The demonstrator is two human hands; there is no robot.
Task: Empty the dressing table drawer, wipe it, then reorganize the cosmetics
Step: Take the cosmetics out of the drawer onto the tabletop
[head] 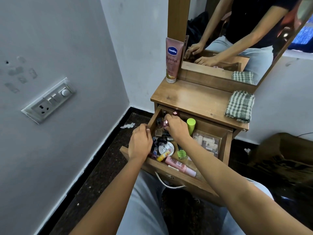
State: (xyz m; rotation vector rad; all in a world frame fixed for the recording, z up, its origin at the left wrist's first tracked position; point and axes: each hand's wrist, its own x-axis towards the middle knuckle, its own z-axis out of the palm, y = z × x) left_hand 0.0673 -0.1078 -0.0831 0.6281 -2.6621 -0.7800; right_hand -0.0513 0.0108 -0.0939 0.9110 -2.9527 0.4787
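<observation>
**Figure: emptying stage, drawer contents largely in place.** A seated person is working at the open drawer (226, 146) of a dressing table.

- **Right hand:** The right hand (177, 130) is reaching into the rear left corner. Its fingers (169, 118) are closing narrowly on a small pink bottle (164, 123) that is standing among other small bottles.
- **Left hand:** The left hand (140, 144) is lying over the drawer's left wall with its fingers curled. It is not clear whether they are gripping the wall or holding some small item.
- **Cosmetics:** A white jar (166, 148), a yellow stick (163, 157) and a pink tube (181, 167) are lying towards the front. A green-capped tube (191, 124) is standing near the back, and a clear pouch (206, 141) is occupying the right side.

**Technique:** The bottle is probably best drawn towards the person before it is raised. The front edge of the bench (194, 97) is overhanging the drawer's rear, and the neighbouring bottles are standing close enough to topple. Steadying the drawer with the other hand looks helpful.

**Clearances:** Open bench surface is showing between the lotion tube (173, 60) at the back left and the folded checked cloth (240, 106) at the right. This is a likely place for setting things down, kept back from the front edge and off the cloth. The mirror (237, 39) is bounding the rear, and a wall is standing close on the left.
</observation>
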